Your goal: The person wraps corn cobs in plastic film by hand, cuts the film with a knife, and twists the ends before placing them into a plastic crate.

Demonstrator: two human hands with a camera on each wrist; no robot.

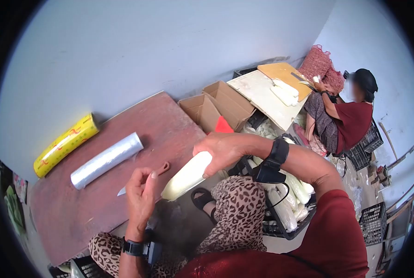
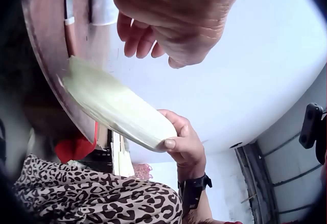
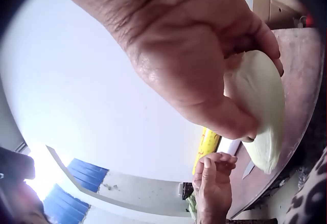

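A pale, long leafy vegetable (image 1: 188, 177) (image 2: 120, 105) (image 3: 266, 106) is gripped at one end by my right hand (image 1: 225, 150) (image 2: 186, 145) (image 3: 189, 60), its other end slanting toward the left hand. My left hand (image 1: 141, 194) (image 2: 173, 17) (image 3: 213, 188) is raised beside the vegetable without touching it, fingers loosely bent and holding nothing. Behind that hand, a knife with a reddish handle (image 1: 160, 169) (image 2: 70, 40) lies on the red-brown table (image 1: 95, 204), its blade partly hidden by the hand in the head view.
On the table lie a clear film roll (image 1: 107, 160) and a yellow wrapped roll (image 1: 66, 144). Cardboard boxes (image 1: 230, 104) stand beyond it. A black crate (image 1: 288, 231) of pale vegetables is at the right. Another person (image 1: 350, 116) sits at boards farther back.
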